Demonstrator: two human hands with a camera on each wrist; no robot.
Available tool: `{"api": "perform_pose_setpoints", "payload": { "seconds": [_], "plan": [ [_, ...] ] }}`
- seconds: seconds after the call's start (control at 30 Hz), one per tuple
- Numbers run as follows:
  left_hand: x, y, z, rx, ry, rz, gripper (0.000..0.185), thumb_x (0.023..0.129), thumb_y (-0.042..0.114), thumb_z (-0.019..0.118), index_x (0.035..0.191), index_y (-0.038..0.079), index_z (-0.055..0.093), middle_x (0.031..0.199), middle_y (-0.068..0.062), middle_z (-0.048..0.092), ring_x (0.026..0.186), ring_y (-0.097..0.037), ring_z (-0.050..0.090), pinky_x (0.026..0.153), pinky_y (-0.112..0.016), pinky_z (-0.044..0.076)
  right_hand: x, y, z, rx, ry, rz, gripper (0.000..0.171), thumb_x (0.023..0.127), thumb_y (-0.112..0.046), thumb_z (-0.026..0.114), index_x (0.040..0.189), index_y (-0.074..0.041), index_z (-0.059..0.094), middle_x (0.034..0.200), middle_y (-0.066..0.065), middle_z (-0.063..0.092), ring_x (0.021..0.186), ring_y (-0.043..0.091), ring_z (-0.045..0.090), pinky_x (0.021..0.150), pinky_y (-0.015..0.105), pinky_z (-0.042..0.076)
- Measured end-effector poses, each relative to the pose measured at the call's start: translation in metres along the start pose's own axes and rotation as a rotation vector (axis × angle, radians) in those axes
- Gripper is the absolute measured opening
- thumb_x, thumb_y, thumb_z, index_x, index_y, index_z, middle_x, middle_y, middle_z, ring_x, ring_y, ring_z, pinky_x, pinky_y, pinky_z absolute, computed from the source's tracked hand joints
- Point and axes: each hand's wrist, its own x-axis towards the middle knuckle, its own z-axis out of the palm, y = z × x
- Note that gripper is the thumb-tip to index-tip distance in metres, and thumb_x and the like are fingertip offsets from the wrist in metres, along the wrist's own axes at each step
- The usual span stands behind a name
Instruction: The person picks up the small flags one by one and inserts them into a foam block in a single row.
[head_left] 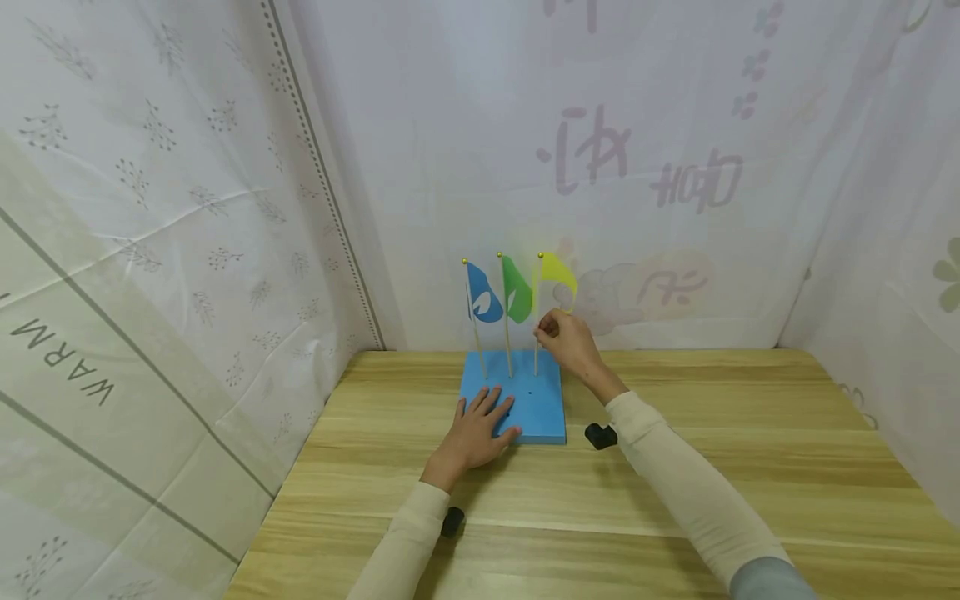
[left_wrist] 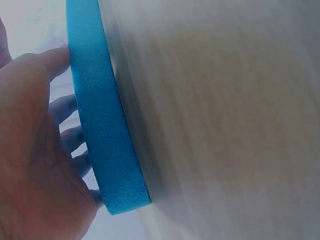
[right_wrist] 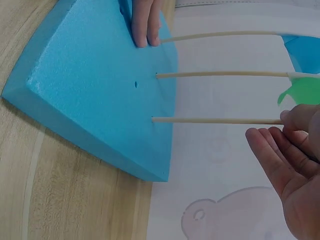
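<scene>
At frame centre, the left hand [head_left: 476,427] lies flat on the blue foam block [head_left: 542,407] while the right hand [head_left: 567,338] pinches the yellow flag's stick [head_left: 536,354], apparently being seated; next, a straight downward push.

Blue foam block [head_left: 536,408], blue flag [head_left: 483,302], green flag [head_left: 517,289], yellow flag [head_left: 558,271], pale wood-grain table [head_left: 712,467].

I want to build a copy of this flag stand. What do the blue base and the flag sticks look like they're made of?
The blue base looks like foam: matte, finely grainy surface with a poked hole. The flag sticks look like thin pale wood or bamboo skewers, smooth and unpainted; which one, I cannot tell.
</scene>
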Motion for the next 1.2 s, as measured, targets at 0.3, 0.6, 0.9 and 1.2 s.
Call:
{"api": "perform_pose_setpoints", "payload": {
  "seconds": [0.3, 0.6, 0.9, 1.2],
  "plan": [
    [0.002, -0.003, -0.001, -0.005, -0.009, -0.001, 0.067, 0.11, 0.051, 0.055, 0.166, 0.016, 0.042, 0.176, -0.014, 0.03, 0.164, -0.041, 0.024, 0.129, -0.072, 0.017, 0.0, 0.008, -0.01, 0.013, 0.015, 0.011, 0.014, 0.104, -0.014, 0.07, 0.106, -0.001, 0.07, 0.101, 0.016, 0.076, 0.087, 0.028, 0.077, 0.077, 0.041, 0.065],
    [0.004, -0.005, 0.001, 0.002, -0.02, -0.009, 0.068, 0.11, 0.055, 0.053, 0.167, 0.018, 0.041, 0.176, -0.012, 0.028, 0.165, -0.038, 0.022, 0.13, -0.071, 0.015, 0.0, 0.016, -0.016, 0.019, 0.017, 0.015, 0.015, 0.104, -0.016, 0.071, 0.104, -0.001, 0.071, 0.098, 0.016, 0.077, 0.079, 0.024, 0.078, 0.067, 0.031, 0.064],
    [0.009, -0.004, 0.001, -0.005, -0.025, -0.003, 0.069, 0.109, 0.055, 0.054, 0.166, 0.018, 0.042, 0.176, -0.012, 0.03, 0.165, -0.039, 0.023, 0.129, -0.071, 0.017, -0.013, 0.021, -0.03, -0.053, 0.003, -0.004, 0.014, 0.105, -0.019, 0.071, 0.104, -0.005, 0.072, 0.1, 0.012, 0.078, 0.092, 0.029, 0.075, 0.081, 0.046, 0.062],
    [0.013, -0.001, -0.016, -0.009, -0.018, -0.008, 0.063, 0.108, 0.051, 0.059, 0.16, 0.016, 0.051, 0.17, -0.013, 0.041, 0.161, -0.039, 0.033, 0.126, -0.069, 0.03, -0.045, 0.055, -0.064, -0.175, -0.046, -0.035, 0.012, 0.105, -0.014, 0.068, 0.106, -0.005, 0.075, 0.096, 0.011, 0.077, 0.088, 0.028, 0.073, 0.078, 0.048, 0.06]
  ]
}}
